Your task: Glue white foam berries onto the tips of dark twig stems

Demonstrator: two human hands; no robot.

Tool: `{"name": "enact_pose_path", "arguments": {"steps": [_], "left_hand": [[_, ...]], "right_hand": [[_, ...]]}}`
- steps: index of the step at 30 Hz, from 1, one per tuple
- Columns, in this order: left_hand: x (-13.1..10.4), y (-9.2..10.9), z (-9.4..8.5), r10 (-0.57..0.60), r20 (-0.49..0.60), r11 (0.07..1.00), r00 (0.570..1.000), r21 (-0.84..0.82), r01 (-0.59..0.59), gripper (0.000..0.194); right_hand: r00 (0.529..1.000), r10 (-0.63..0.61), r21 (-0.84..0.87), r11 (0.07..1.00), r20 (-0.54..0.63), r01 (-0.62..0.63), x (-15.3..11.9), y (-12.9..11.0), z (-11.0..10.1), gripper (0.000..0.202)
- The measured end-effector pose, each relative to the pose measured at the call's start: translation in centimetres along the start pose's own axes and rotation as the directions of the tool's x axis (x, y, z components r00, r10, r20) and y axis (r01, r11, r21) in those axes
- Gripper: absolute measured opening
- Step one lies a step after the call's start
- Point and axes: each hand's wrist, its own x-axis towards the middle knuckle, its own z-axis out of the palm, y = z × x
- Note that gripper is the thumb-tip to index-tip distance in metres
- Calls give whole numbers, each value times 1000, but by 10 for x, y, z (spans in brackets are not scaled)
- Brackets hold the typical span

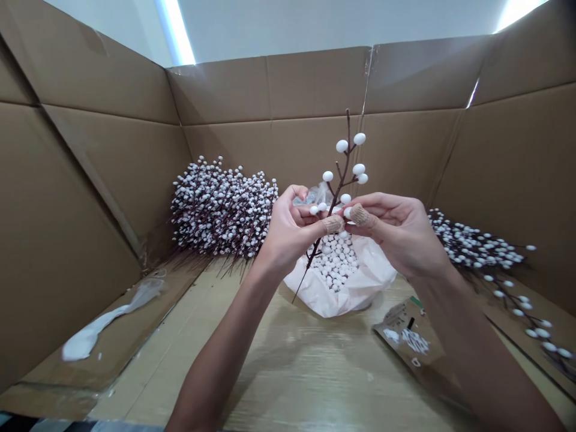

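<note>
My left hand (299, 225) pinches the dark brown stem of a berry branch (342, 174) that stands tilted in front of me, several white berries on its twigs. Between the thumb and fingers of my right hand (389, 225) is a white berry (348, 213), close against the branch. Both thumbs have tan wrappings. Below my hands, a white plastic bag (373, 270) lies open, filled with loose white berries (335, 261). Whether the pinched berry sits on a twig is hidden by my fingers.
A big pile of berry branches (220, 207) lies at the back left, a smaller one (477, 243) at the right. White plastic (112, 321) rests at the left. A cardboard piece (420, 342) lies front right. Cardboard walls (315, 84) surround the table (306, 372).
</note>
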Motion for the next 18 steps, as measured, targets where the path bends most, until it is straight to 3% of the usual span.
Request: {"name": "enact_pose_path", "arguments": {"steps": [18], "left_hand": [[2,-3,-1,8,-35,1000,999,-18,-9,59]], "right_hand": [[1000,6,14,1000,-12,-6,2,6,1,15]]}}
